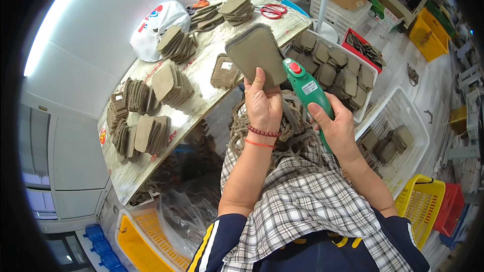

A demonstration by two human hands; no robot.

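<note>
While left hand (pixel 266 107) grips pad (pixel 257 53), right hand (pixel 339 125) tool (pixel 303 83), white basket (pixel 405 108) seemingly holds pads (pixel 387 151).

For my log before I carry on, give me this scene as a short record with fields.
Left hand: holds brown pad, thumb on its face
Right hand: grips green handheld tool with red button
Tool head: at pad's right edge; contact unclear
On lap: tangled brown strips over plaid cloth
Table: stacks of brown pads, red-handled scissors, white plastic bag
Right side: white crates holding more brown pads
</note>
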